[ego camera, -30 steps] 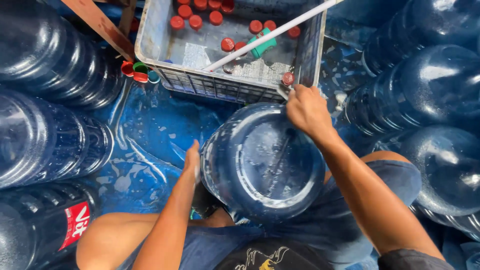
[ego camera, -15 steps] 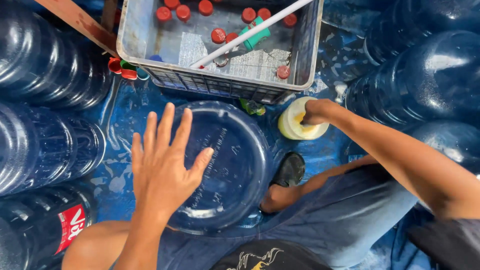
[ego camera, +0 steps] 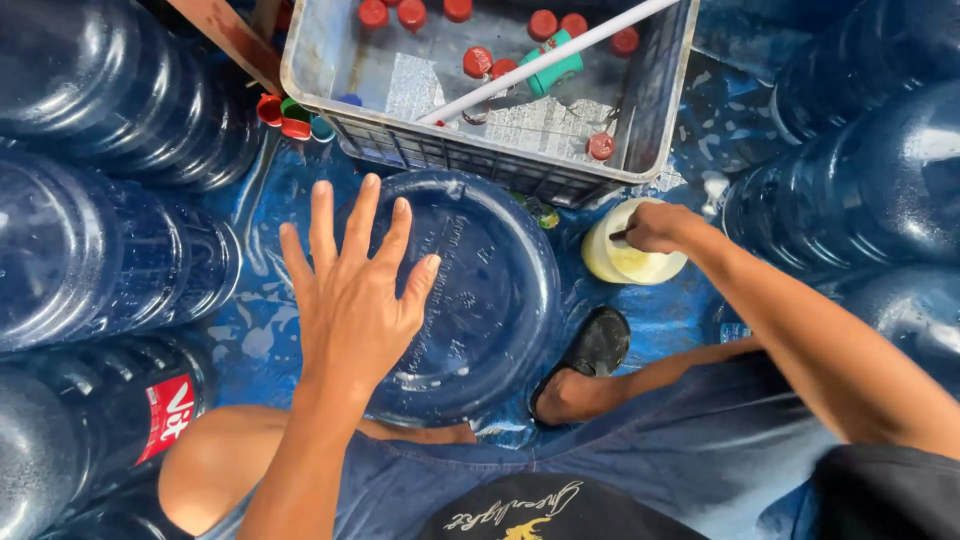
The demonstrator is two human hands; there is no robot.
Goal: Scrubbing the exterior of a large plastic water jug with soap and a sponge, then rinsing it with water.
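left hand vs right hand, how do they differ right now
The left hand is spread open, fingers splayed over the big blue water jug; the right hand is closed at the small pale yellow tub. The left holds nothing; the right seems to pinch something thin. Both are bare.

The left hand [ego camera: 352,290] is spread flat, fingers apart, over the rim of a big blue jug [ego camera: 470,300] standing between the person's knees. The right hand [ego camera: 655,226] is closed on something small at the mouth of a pale yellow tub [ego camera: 625,262], just beside a grey crate [ego camera: 480,165] of red caps [ego camera: 477,61].
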